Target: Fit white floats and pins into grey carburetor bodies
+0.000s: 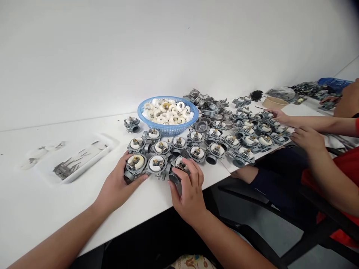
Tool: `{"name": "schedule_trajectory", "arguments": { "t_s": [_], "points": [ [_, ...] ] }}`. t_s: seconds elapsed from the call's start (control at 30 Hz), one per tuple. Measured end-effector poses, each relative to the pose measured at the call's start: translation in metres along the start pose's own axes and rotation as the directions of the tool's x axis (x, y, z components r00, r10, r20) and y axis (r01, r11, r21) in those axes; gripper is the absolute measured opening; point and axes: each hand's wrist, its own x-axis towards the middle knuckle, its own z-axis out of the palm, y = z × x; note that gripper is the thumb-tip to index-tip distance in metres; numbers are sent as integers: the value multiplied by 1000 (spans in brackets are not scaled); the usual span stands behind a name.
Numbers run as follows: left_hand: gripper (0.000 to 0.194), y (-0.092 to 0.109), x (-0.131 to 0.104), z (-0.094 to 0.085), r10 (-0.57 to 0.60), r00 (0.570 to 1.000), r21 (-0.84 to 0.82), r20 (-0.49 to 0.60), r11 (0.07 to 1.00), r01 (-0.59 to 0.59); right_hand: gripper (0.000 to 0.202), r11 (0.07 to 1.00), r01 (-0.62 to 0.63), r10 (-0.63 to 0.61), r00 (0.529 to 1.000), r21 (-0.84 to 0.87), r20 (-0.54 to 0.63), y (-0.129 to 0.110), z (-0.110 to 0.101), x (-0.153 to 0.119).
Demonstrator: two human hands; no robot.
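My left hand (119, 183) is wrapped round the near left side of a grey metal carburetor body (135, 163) with a cream ring-shaped float, at the front left of a group. My right hand (189, 186) grips another carburetor body (174, 178) at the front right, its fingers over the top and partly hiding its white float. Between them, a third carburetor body (156, 164) sits with its white float facing up. Several more such bodies stand in rows behind and to the right, floats up.
Behind the rows is a blue basket (171, 130) of white floats. A white tray (86, 165) of thin metal pins lies left. Grey metal bowls (206, 104) are piled right of the basket. A co-worker's hands (307, 138) are at the right, over more bodies.
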Motion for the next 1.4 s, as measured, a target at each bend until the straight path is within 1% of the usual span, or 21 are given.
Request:
{"name": "schedule_trajectory", "arguments": {
  "t_s": [0.1, 0.2, 0.3, 0.4, 0.5, 0.67, 0.8, 0.97, 1.13, 1.2, 1.33, 1.4],
  "points": [
    [83, -3, 3, 1, 27, 999, -2, 17, 1000, -27, 22, 1000, 3, -2, 1000, 19, -17, 1, 0, 1],
    [83, -4, 5, 3, 29, 999, 2, 27, 1000, -29, 19, 999, 11, -10, 1000, 35, -19, 3, -1, 3],
    [84, -3, 6, 3, 24, 1000, 19, 17, 1000, -24, 18, 999, 32, -31, 999, 40, -18, 6, -1, 4],
    [83, -1, 5, 2, 26, 999, 30, 25, 999, -27, 19, 997, 53, -50, 998, 48, -47, 7, -1, 5],
    [81, 1, 5, 1, 36, 999, 18, 37, 999, -36, 18, 998, 42, -39, 997, 55, -60, 8, 0, 5],
    [79, 1, 10, 5, 63, 997, -14, 35, 998, -63, 17, 998, 43, -41, 997, 38, -69, 8, -1, 6],
    [76, 4, 17, 9, 77, 995, -39, 60, 996, -75, 16, 999, 50, -50, 996, -3, -69, 11, -4, 8],
    [74, 7, 17, 10, 71, 995, -69, 75, 995, -65, 21, 998, 59, -60, 997, -34, -38, 16, -7, 8],
    [75, 6, 15, 8, 98, 992, -106, 81, 990, -90, 30, 997, 76, -77, 995, -18, -68, 18, -8, 8],
    [81, 7, 14, 6, 92, 991, -84, 93, 993, -84, 34, 995, 95, -97, 992, -30, -87, 19, -7, 8],
    [111, 6, 8, 1, 10, 996, 85, 92, 996, -18, 44, 984, 168, -174, 974, -52, -144, 23, -7, 7],
    [124, 1, 2, -4, 6, 995, 126, 99, 992, -18, 51, 977, 207, -213, 962, -50, -174, 24, -9, 7]
  ]
}}
